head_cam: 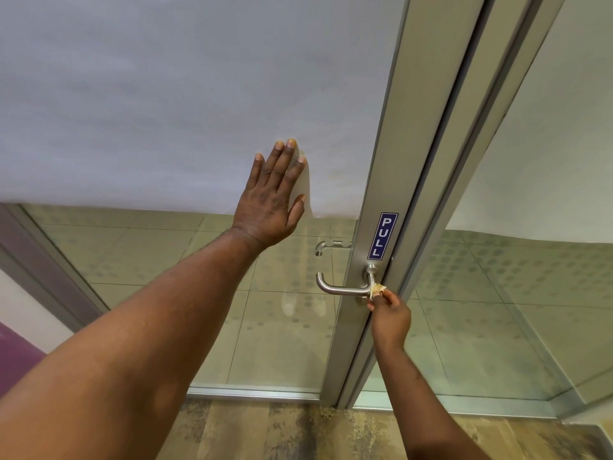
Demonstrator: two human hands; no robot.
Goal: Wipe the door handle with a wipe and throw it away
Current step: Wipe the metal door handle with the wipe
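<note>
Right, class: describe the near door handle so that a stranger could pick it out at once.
Find the grey metal door frame beside the frosted glass panel. Under its blue PULL sign sits the brushed steel lever handle, where the right hand presses a crumpled beige wipe. Unlike the paler handle behind the glass, it sits lower, on this side.

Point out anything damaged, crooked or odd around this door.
Nothing stands out. The door handle sits level, the PULL sign is straight, and the right hand presses a crumpled wipe against the handle's base.
</note>
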